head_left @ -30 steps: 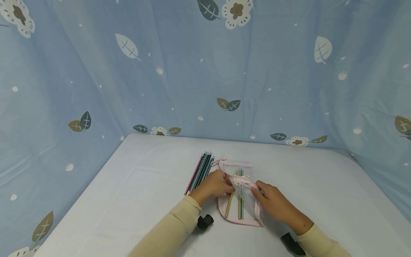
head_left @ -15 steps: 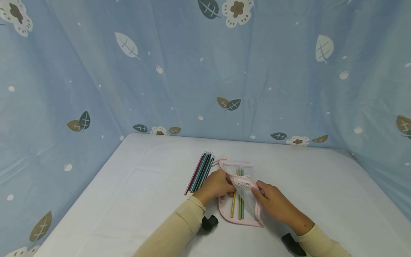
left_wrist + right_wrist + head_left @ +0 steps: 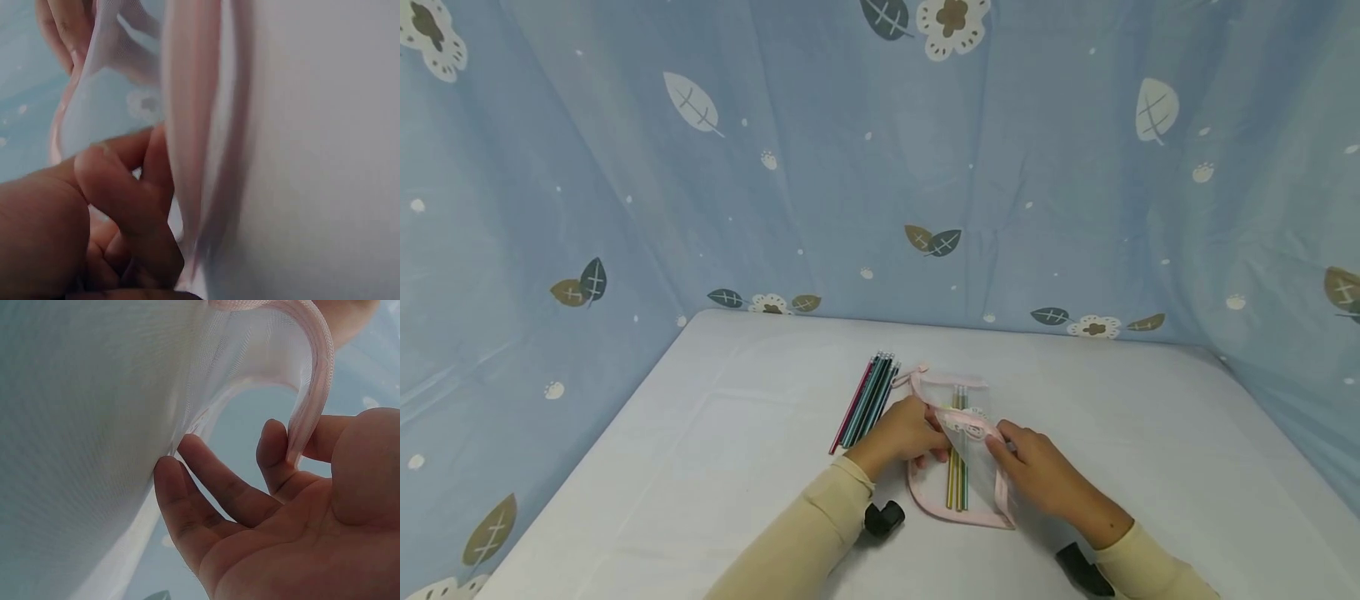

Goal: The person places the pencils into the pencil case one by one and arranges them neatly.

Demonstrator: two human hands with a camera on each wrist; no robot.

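Observation:
A see-through mesh pencil pouch [image 3: 958, 520] with pink trim lies on the table, its mouth lifted. Several pencils [image 3: 957, 485], yellow and green, lie side by side inside it. My right hand [image 3: 1037, 468] pinches the pink edge on the right; in the right wrist view that rim [image 3: 315, 381] is between thumb and index finger, while other fingertips touch the mesh. My left hand [image 3: 906, 435] reaches in at the pouch's left side, fingers bent beside the yellow pencil. In the left wrist view the fingertips meet near the pink trim and are partly hidden; no pencil shows there.
A bundle of dark green and red pencils [image 3: 867, 402] lies just left of the pouch, close to my left hand. Black straps [image 3: 883, 518] hang below the wrists. Behind the white table [image 3: 760, 400] hangs a blue patterned curtain [image 3: 820, 167].
Inside the pouch, the yellow pencil has swung right from a slant and now lies parallel beside the others. My left hand shifted slightly; the right hand keeps its hold on the edge.

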